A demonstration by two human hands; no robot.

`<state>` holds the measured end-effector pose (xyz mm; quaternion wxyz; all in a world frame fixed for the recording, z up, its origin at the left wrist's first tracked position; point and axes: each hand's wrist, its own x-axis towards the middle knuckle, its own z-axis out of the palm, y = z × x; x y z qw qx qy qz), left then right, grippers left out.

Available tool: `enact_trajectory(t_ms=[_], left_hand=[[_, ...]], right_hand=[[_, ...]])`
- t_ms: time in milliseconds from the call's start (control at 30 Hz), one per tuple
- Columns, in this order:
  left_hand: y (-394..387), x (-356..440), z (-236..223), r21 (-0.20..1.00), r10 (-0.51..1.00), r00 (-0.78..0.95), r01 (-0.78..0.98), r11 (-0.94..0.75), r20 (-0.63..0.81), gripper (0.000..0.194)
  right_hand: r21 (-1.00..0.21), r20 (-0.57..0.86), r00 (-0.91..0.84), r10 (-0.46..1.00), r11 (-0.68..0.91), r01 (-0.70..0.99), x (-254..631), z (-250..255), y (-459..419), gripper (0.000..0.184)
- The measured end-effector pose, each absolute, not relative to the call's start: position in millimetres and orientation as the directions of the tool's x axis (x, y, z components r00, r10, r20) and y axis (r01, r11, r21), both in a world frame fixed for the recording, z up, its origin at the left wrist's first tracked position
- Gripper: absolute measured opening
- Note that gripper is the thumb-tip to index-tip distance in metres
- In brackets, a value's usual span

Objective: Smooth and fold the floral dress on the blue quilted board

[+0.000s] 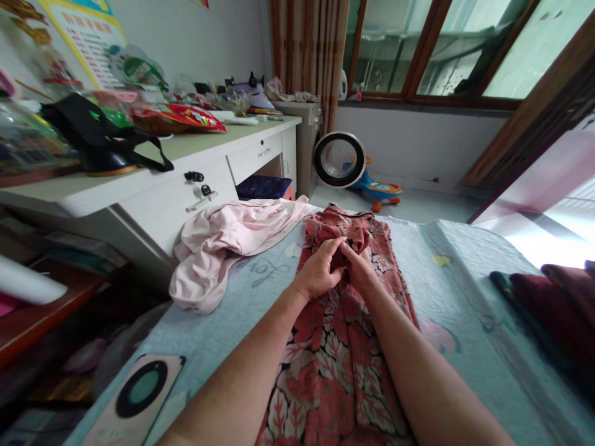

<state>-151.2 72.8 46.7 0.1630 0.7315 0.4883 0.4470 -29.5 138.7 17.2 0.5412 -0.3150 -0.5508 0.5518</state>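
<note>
On the bed [274,272], left hand [320,271] and right hand [361,272] pinch a garment [331,353], likely soft, best held by folds.

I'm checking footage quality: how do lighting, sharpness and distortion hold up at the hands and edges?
Head view, centre: left hand and right hand, on red leaf-patterned fabric, look fairly clear; head view, right: glare washes out the bright white opening, and folded dark-red cloth looks stretched and soft; head view, lower left: deep shadow beneath the green-topped white desk.
</note>
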Motion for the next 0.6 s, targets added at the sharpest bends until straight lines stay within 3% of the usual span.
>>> enact_trajectory(t_ms=[67, 200, 400, 500, 600], left_hand=[[73.3, -151.4, 43.3, 0.688, 0.861, 0.115, 0.553, -0.471, 0.496, 0.067], [79.2, -169.7, 30.5, 0.768, 0.876, -0.108, 0.538, -0.347, 0.471, 0.052], [96.1, -210.2, 17.1, 0.733, 0.941, -0.315, 0.668, 0.129, 0.122, 0.035], [117.1, -225.2, 25.3, 0.642, 0.938, -0.339, 0.736, 0.216, 0.072, 0.042], [145.2, -235.2, 35.3, 0.638, 0.933, -0.346, 0.742, 0.208, 0.099, 0.055]], right_hand=[[-0.934, 0.244, -0.183, 0.952, 0.180, -0.309, -28.7, 17.1, 142.5, 0.049], [-0.950, 0.208, -0.140, 0.968, 0.165, -0.267, -25.5, 17.4, 148.9, 0.048], [-0.958, 0.149, -0.119, 0.982, 0.113, -0.265, -21.0, 18.1, 152.8, 0.043], [-0.945, 0.128, -0.103, 0.986, 0.090, -0.313, -19.1, 18.4, 155.1, 0.044], [-0.944, 0.138, -0.100, 0.985, 0.100, -0.314, -16.6, 19.8, 157.1, 0.040]])
